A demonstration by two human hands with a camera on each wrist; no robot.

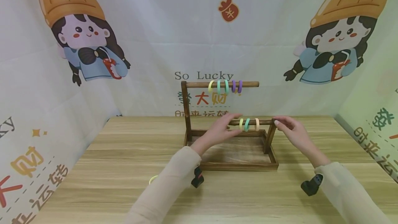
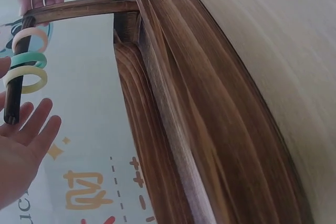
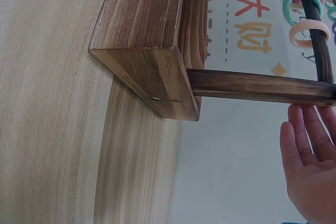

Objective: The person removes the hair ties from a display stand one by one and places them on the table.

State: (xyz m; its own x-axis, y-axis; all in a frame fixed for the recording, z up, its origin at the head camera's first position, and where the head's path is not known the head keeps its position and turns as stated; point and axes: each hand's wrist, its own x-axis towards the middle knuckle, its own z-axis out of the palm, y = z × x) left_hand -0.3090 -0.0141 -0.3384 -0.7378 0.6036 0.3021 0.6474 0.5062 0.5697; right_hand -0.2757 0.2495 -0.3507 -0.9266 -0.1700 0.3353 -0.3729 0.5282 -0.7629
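A dark wooden stand [image 1: 239, 166] has an upper bar [image 1: 192, 85] and a lower bar [image 1: 265, 122] above a tray base. On the lower bar hang a yellow ring [image 2: 34, 80], a mint green ring [image 2: 32, 59] and a peach ring [image 3: 310, 26]. My left hand [image 1: 221, 129] is around the free end of this bar, beside the yellow ring, its fingers extended; its thumb is mostly out of the left wrist view. At the bar's other end, my right hand [image 1: 290, 130] touches the top of the short post [image 3: 252, 86] with nearly straight fingers.
Yellow, mint and purple rings [image 1: 233, 86] hang on the upper bar. Partly hidden by the left sleeve, another yellow ring [image 1: 153, 179] lies on the wooden table [image 1: 124, 148]. A printed cloth [image 1: 155, 27] stands behind and at both sides.
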